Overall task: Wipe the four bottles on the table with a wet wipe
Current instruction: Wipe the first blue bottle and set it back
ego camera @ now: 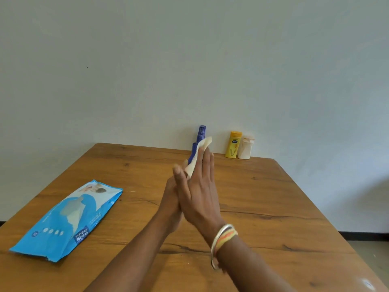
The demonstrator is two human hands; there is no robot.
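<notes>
Pale, bare wall (147,70) fills the space behind a big brown wooden table (263,207). On the table's left side lies a flat blue wet-wipe pack (69,220); it says "mee mee" in white letters near one end.

Both arms reach out over the middle of the table. The right hand (200,194) is flat, its fingers straight and close together, and it presses a white wet wipe (200,152) against a tall blue bottle (201,133). The left hand (171,199) sits just behind the right one and seems to hold the bottle from the other side, but I cannot tell how its fingers are closed. Only the top of the blue bottle sticks out above the wipe. Bangles (223,239) ring the right wrist.

At the far edge, by the wall, stand 2 small bottles that touch: a yellow bottle (233,145) with a small dark blue label too tiny to read, and a white bottle (245,148).
</notes>
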